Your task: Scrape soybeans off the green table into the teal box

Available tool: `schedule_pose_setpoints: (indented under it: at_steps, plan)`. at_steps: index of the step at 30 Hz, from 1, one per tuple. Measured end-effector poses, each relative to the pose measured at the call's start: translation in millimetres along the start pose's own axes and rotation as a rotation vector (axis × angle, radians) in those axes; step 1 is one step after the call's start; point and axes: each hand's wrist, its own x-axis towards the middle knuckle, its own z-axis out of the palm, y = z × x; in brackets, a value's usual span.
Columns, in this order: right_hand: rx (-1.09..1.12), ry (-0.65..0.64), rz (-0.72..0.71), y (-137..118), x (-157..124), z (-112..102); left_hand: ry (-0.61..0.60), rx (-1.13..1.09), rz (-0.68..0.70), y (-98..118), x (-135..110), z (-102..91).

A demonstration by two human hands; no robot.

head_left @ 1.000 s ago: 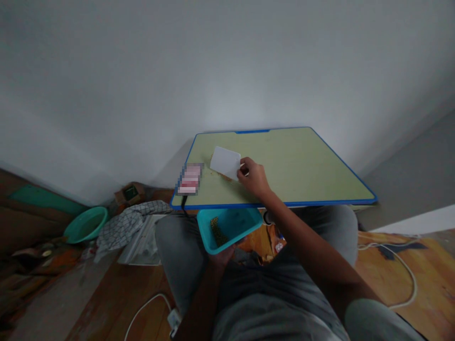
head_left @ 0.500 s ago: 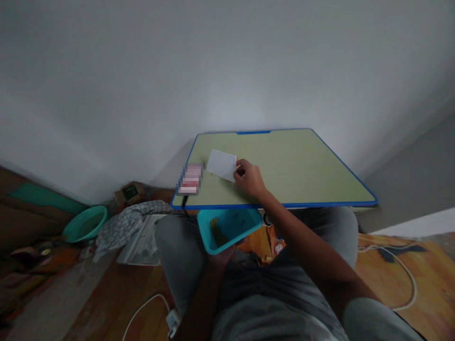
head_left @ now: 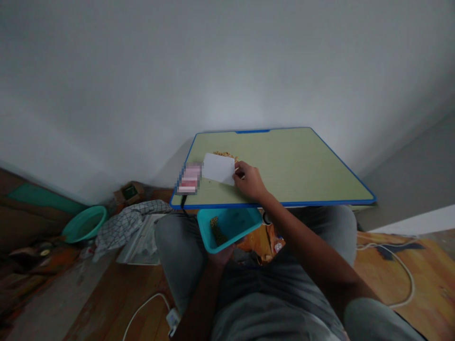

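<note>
My right hand [head_left: 250, 181] pinches the right end of a white card [head_left: 218, 169] with rounded corners, tilted over the left part of the table [head_left: 302, 166]. Behind the card's far edge lies a pile of small yellowish-brown grains [head_left: 225, 154]. Below the table's front edge, my left hand [head_left: 222, 256] grips a turquoise plastic container [head_left: 243, 232] from underneath, its fingers mostly hidden. Some grains [head_left: 216, 230] lie inside at the container's left side.
A pixelated pinkish object [head_left: 190, 178] with a dark strap lies at the table's left edge. On the floor to the left are a green basin [head_left: 85, 225], a checked cloth [head_left: 122, 225] and a white power strip [head_left: 173, 319]. A white cable [head_left: 410, 279] curves at right.
My right hand has drawn the card slightly toward me and left, showing more of the grain pile behind it. My left hand and the container stay nearly in place.
</note>
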Motion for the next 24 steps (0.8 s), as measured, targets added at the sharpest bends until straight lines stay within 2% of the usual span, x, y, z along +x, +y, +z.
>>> schedule_pose_setpoints:
  at_steps: [7, 13, 24]
  plan:
    - [0.009, -0.031, -0.01, -1.2, -2.2, -1.9, -0.028, -0.016, 0.012, -1.9, -0.7, -0.2]
    - [-0.002, -0.023, 0.001, -2.9, -2.1, 1.1, -0.104, -0.009, 0.004, -2.3, 3.7, -4.4]
    - [0.029, -0.046, -0.015, -0.5, -14.6, 1.1, -0.1, -0.01, 0.027, -3.9, 2.5, -0.3]
